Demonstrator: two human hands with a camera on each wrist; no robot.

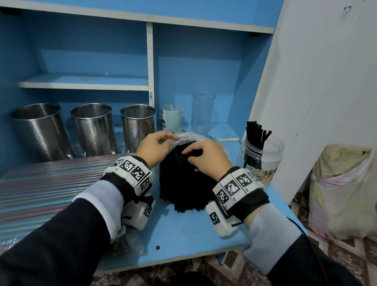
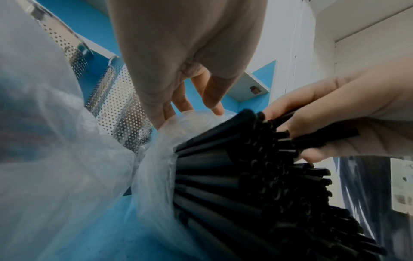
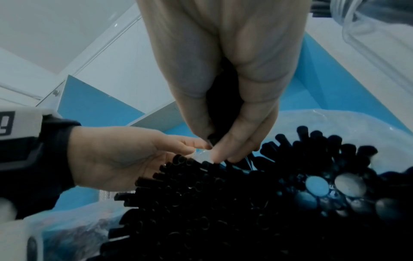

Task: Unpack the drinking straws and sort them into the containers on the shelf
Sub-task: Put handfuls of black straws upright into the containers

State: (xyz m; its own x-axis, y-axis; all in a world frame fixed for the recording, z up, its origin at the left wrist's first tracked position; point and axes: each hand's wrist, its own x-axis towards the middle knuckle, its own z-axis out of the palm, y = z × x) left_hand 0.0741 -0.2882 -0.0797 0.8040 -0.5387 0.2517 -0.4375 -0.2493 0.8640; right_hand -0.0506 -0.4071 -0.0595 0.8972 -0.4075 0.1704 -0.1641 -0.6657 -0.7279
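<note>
A thick bundle of black straws (image 1: 182, 182) lies on the blue desk (image 1: 190, 231), its far end still inside a clear plastic bag (image 1: 188, 136). My left hand (image 1: 169, 140) pinches the bag's edge beside the straw tips. My right hand (image 1: 190, 154) grips a small bunch of the black straws; in the right wrist view its fingers (image 3: 236, 148) curl round them above the bundle (image 3: 223, 203). The left wrist view shows my left hand (image 2: 201, 109) touching the bag (image 2: 196, 116). A clear jar (image 1: 264, 156) at the right holds a few black straws.
Three perforated steel cylinders (image 1: 94, 128) stand at the back left, with a white cup (image 1: 172, 115) and a clear glass (image 1: 203, 109) to their right. A wrapped pack of striped straws (image 1: 39, 192) covers the desk's left. A stuffed plastic sack (image 1: 347, 192) sits on the floor, right.
</note>
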